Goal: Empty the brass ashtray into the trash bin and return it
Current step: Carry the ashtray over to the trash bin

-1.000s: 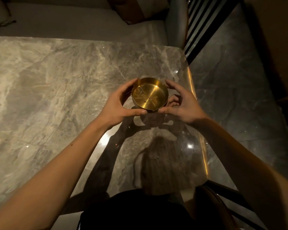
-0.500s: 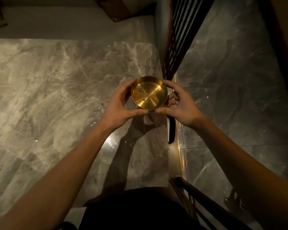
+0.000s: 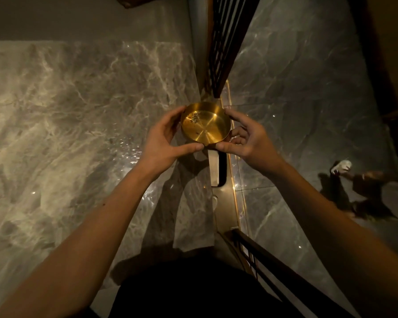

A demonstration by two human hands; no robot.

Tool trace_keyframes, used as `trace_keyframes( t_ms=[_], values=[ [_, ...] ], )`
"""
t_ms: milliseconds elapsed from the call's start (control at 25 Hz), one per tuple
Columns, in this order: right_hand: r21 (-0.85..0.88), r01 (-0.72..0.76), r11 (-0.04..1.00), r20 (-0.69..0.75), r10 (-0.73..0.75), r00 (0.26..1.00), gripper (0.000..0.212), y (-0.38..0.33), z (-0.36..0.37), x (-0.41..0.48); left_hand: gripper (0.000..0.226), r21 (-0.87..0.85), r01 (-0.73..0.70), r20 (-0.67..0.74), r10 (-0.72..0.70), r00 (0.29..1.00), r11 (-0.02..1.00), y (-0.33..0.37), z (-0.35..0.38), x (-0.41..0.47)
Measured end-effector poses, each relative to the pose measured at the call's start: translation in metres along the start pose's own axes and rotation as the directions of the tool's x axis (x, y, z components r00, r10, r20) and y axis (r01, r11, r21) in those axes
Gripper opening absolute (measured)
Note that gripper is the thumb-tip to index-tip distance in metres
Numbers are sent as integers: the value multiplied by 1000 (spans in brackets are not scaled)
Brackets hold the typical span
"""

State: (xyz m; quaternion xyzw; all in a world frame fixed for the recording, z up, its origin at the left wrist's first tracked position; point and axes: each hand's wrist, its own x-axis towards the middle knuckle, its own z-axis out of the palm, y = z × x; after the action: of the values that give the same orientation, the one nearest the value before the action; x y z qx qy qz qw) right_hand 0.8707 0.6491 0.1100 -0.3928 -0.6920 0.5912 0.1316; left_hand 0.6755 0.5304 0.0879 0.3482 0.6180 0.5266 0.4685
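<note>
Carrying: brass ashtray (image 3: 205,122) held level past the table (image 3: 78,115) edge; ash bits inside
Fingers: left hand (image 3: 164,143) and right hand (image 3: 247,138) both pinch its rim
Next: find the bin, none in view; keep it flat till then
</note>
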Motion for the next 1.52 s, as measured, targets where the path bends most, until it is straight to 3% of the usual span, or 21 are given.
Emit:
trace_keyframes(
  t_ms=[200,440,760,1000,1320,1520],
  values=[
    [-15,-62,998,-75,61,995,77,26,-5,-6,93,-77,90,85,-83,993,993,-25,22,11],
    [31,-152,988,-71,154,985,69,67,-30,-14,80,-207,239,0,-244,970,949,-54,74,10],
    [140,-250,958,-19,255,967,72,172,-77,11,82,-108,354,-84,-364,928,929,-114,160,50],
    [227,-376,899,66,371,926,66,263,-96,46,55,-117,494,-78,-504,860,861,-189,204,89],
    [257,-488,834,156,462,873,48,361,-75,70,36,-22,602,-58,-602,796,798,-282,210,126],
    [261,-540,800,187,507,841,41,412,-44,90,43,-25,688,-86,-687,722,726,-337,196,142]
  ],
)
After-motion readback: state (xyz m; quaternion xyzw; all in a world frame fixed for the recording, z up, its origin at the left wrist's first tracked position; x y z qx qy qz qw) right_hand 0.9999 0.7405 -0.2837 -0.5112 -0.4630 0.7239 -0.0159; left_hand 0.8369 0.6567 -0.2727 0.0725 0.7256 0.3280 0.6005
